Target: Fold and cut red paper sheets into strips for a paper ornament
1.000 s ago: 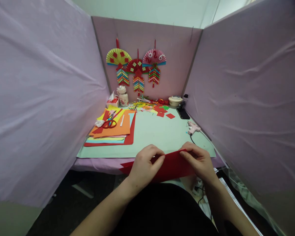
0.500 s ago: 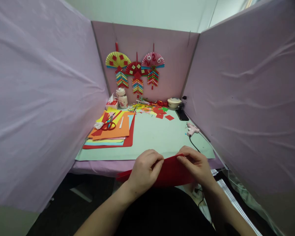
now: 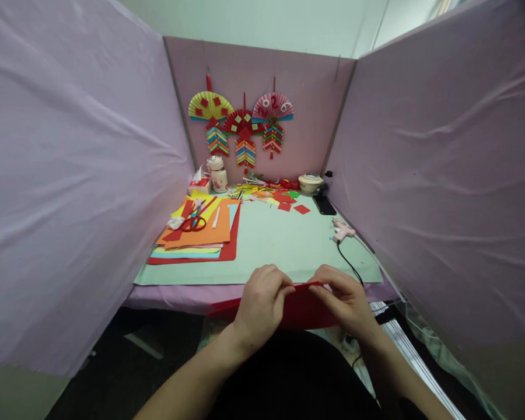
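Observation:
A sheet of red paper [image 3: 304,309] hangs from my two hands in front of my lap, just off the near edge of the table. My left hand [image 3: 265,300] pinches its top edge near the middle. Farther right along the same edge, my right hand [image 3: 343,297] grips it between thumb and fingers. The sheet's left end shows beyond my left wrist, and part of it is hidden behind that hand. Whether the top edge is folded over, I cannot tell.
Coloured paper sheets [image 3: 201,233] are stacked at the table's left, with red-handled scissors [image 3: 193,224] on top. A pink glue gun [image 3: 342,230] and a black phone [image 3: 324,205] lie at the right. Paper scraps, a bottle [image 3: 217,175] and a lidded bowl [image 3: 310,183] stand behind. Fan decorations [image 3: 244,125] hang at the back.
My right hand has moved slightly left and down, closer to my left hand. The red paper's top edge has dropped a little with it.

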Demonstrator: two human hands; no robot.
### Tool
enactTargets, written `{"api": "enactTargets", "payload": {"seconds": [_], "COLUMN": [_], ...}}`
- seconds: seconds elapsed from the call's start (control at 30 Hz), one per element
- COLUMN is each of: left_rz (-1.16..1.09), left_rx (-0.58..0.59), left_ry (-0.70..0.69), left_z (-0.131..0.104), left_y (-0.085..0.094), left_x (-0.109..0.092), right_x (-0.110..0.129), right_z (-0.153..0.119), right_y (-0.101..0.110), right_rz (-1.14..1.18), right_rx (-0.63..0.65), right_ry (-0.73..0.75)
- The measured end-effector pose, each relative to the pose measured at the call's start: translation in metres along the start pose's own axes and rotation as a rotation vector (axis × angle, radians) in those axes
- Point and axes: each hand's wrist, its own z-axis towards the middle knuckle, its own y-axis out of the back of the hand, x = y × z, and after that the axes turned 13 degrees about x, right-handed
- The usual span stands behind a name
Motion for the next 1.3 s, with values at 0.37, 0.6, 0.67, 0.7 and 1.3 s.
{"api": "enactTargets", "payload": {"seconds": [0.37,0.6,0.67,0.7,1.3], "left_rz": [0.109,0.200,0.228,0.248,0.336], "left_rx": [-0.017,-0.051,-0.044,-0.052,-0.092], "left_ry": [-0.036,-0.088,-0.095,-0.101,-0.180], "left_z": [-0.005,-0.010,-0.012,-0.013,-0.016], "left_y": [0.002,0.000,0.001,0.002,0.003], "left_x": [0.008,0.011,0.012,0.012,0.018], "right_x": [0.001,0.000,-0.001,-0.001,0.003], "right_z": [-0.004,-0.008,-0.009,-0.010,-0.014], "right_y": [0.001,0.002,0.004,0.004,0.009], "right_rz": [-0.041,-0.055,-0.054,-0.051,-0.039], "right_rx": [-0.032,-0.059,-0.078,-0.084,-0.112], "right_ry": [0.007,0.036,0.035,0.037,0.063]}}
